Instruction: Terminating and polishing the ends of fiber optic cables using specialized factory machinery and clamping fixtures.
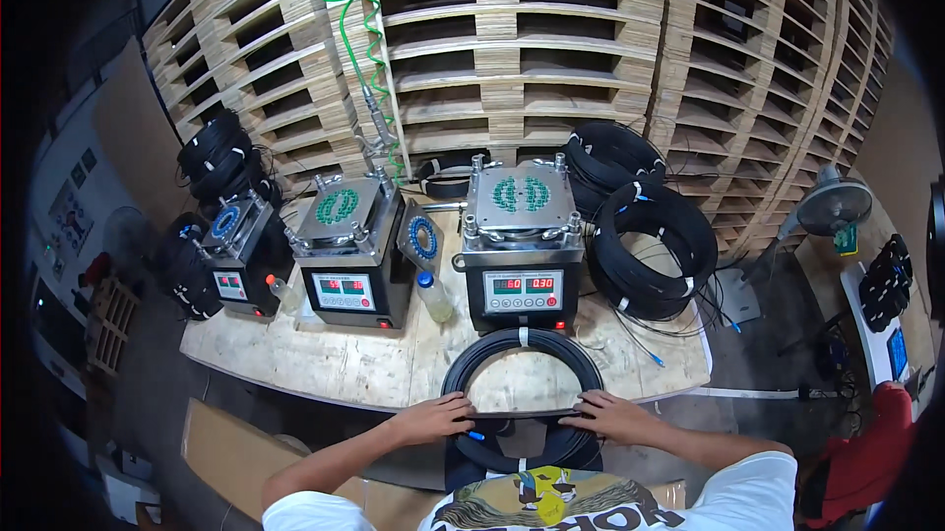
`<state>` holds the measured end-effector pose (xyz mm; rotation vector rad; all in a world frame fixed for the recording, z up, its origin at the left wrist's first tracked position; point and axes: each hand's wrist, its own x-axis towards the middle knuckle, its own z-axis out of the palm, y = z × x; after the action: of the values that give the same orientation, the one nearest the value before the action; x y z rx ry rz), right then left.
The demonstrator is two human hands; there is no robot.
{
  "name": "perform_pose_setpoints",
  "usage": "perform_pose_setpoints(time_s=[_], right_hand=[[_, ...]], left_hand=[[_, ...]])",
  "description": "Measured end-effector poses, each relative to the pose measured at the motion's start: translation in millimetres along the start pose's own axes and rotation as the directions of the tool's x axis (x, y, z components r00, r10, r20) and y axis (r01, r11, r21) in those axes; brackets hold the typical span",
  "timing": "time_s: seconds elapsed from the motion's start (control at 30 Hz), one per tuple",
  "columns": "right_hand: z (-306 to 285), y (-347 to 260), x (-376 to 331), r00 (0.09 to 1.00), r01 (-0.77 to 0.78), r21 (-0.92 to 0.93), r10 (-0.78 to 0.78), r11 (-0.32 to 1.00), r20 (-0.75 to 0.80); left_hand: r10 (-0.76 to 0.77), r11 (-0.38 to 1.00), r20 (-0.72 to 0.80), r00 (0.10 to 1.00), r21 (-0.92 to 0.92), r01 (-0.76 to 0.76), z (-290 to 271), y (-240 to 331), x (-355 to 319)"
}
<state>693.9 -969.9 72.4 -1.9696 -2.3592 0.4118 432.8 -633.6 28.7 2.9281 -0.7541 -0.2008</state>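
Note:
In front of me at the table's near edge is a coil of black cable (474, 351), bound with white ties. Its far side rests on the wooden tabletop, and its near side overhangs the edge by my body. My left hand (433, 420) grips the left side of the coil, fingers curled over it. My right hand (612, 417) holds the opposite side the same way. A small blue connector (476, 436) sits on the coil near my left fingers. Just beyond the coil stands a polishing machine (522, 275) with a red digital display and green connectors in its top plate.
Two similar machines (345, 255) stand to the left. A blue-capped bottle (433, 297) and a red-capped bottle (282, 291) are between them. More black cable coils (655, 250) lie at right, loose ends trailing. Stacked wooden pallets (551, 29) and a green air hose (345, 29) are behind.

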Motion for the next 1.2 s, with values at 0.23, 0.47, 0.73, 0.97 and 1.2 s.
perform_pose_setpoints(time_s=[0.23,0.47,0.73,0.97,1.2], right_hand=[[-42,66,11,0.957,0.001,0.479,-0.14,0.878,0.254],[-232,189,99,0.959,-0.025,0.736,0.225,0.677,-0.174],[-230,269,216,0.682,-0.34,0.851,0.728,0.4,-0.069],[-200,284,222,0.631,-0.122,0.968,0.77,0.218,-0.094],[-271,247,212,0.604,-0.01,0.99,0.79,0.143,-0.108]], left_hand=[[-0.005,0.966,0.342,0.94,-0.24,0.093,-105,-30,7],[-0.498,0.758,-0.24,0.833,-0.587,0.284,-259,-148,81],[-0.727,0.568,-0.079,0.682,-0.627,0.533,-238,-272,154],[-0.743,0.277,0.161,0.65,-0.81,0.517,-251,-239,152],[-0.692,0.448,-0.05,0.72,-0.812,0.374,-255,-193,138]])
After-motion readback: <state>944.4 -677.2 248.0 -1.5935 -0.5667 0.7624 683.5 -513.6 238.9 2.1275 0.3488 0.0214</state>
